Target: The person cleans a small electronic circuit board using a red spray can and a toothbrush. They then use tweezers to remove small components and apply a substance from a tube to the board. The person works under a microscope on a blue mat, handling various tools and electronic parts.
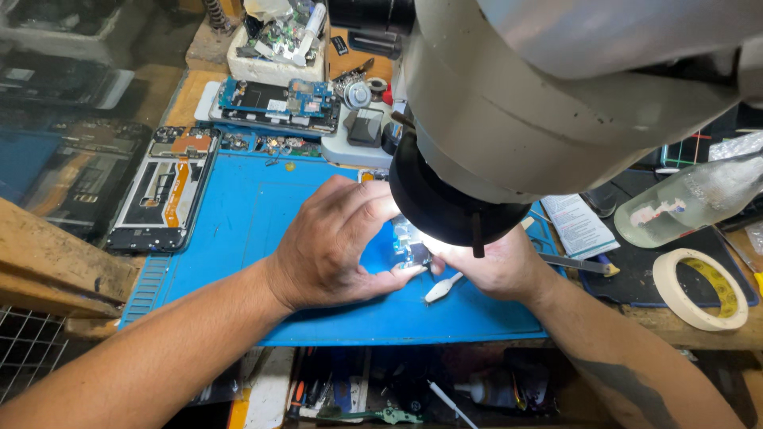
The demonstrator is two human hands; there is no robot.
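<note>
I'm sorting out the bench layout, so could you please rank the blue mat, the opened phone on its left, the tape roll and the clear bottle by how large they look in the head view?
1. Blue mat, by far.
2. Opened phone.
3. Clear bottle and tape roll: they look about alike, so I won't rank them.

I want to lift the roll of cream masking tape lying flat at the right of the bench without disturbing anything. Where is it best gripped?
Grip the roll of cream masking tape across its ring wall, one finger in the open centre, coming from above. It lies flat, so the hole faces up, and the clear glass bottle lies close behind it.
</note>
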